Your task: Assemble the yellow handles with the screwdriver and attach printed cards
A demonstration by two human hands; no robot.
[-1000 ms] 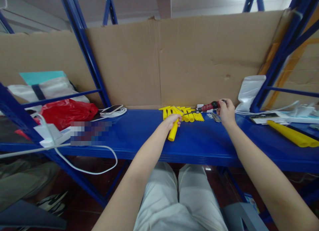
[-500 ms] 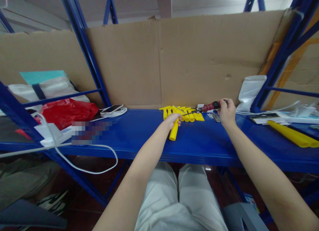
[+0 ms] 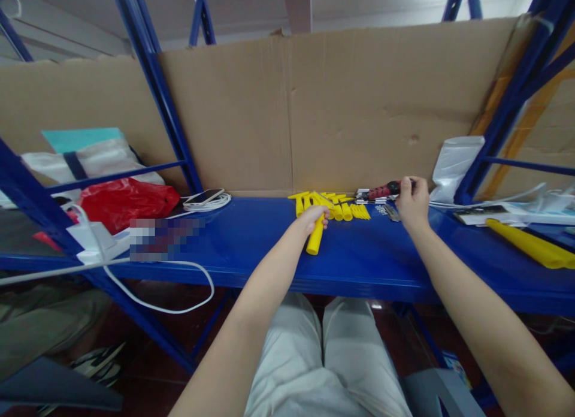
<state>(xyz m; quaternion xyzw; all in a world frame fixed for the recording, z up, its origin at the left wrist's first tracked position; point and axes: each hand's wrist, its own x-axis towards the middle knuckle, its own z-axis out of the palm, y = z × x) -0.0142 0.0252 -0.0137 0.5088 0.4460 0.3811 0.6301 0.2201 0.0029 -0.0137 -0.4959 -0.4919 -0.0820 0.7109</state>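
Observation:
My left hand [image 3: 317,218] is closed around a yellow tube [image 3: 314,242], whose lower end points toward me above the blue shelf [image 3: 251,243]. In my right hand [image 3: 413,204] is the end of a screwdriver [image 3: 381,192] with a red and black handle. Its thin shaft runs left toward the top of the held tube; whether the tip touches it I cannot tell. Behind my left hand lie several yellow T-shaped pieces [image 3: 300,206] in a row, with flat yellow pieces [image 3: 360,211] beside them. Small metal parts [image 3: 392,212] lie near my right hand.
Cardboard [image 3: 359,105] closes off the back. At left are a red plastic bag [image 3: 128,202], a phone [image 3: 204,196] on a coiled white cable, and a power strip [image 3: 96,240]. At right stand a white pouch [image 3: 456,168] and yellow tubes [image 3: 527,243]. Blue posts [image 3: 157,99] frame the shelf.
The view has shifted very slightly. My left hand keeps its hold on the yellow tube, and my right hand stays on the screwdriver handle with its fingers slightly repositioned.

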